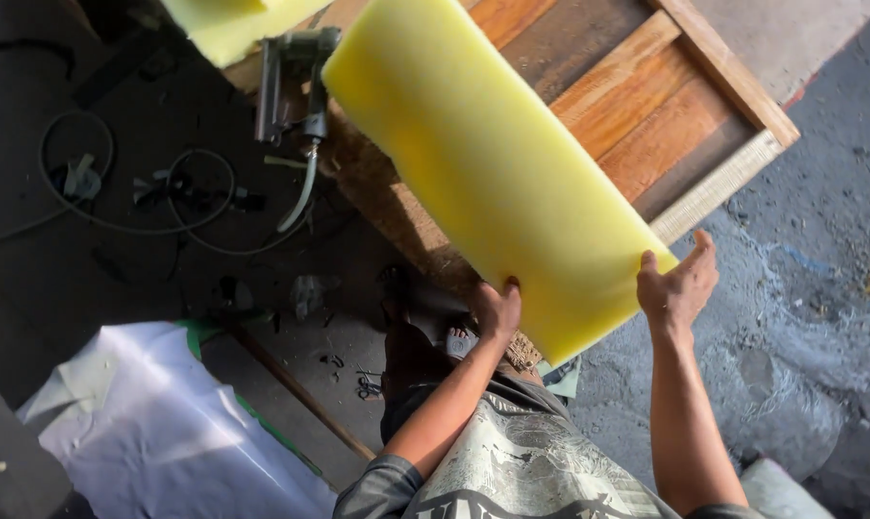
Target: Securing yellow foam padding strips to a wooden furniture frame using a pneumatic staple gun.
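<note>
Nearest the camera, a grey printed shirt (522, 461) fills the bottom edge of the head view, and two bare forearms are stretched forward from it. A long, thick slab of yellow foam (493, 163) is held up between the hands, tilted so that it runs from the upper middle of the view down toward the lower right. The left hand (496, 309) is closed on the slab's near lower corner, fingers curled over the edge. The right hand (677, 286) is pressed against the slab's near right corner with the thumb raised and the fingers wrapped behind the foam (how far they reach cannot be told).

Beneath the slab a wooden panel of brown slats in a pale frame (666, 106) is seen, lying at an angle; the foam is held above it, and whether the far end touches it cannot be told. At the top left, a second piece of yellow foam (225, 27) is cut off by the frame, and just beside it a grey metal pneumatic tool with a hose (296, 86) is seen at the panel's edge. Dark cables (137, 192) are looped on the grimy concrete floor (791, 317) to the left. A white sheet of fabric (166, 423) is spread at the lower left, well apart from both hands.
</note>
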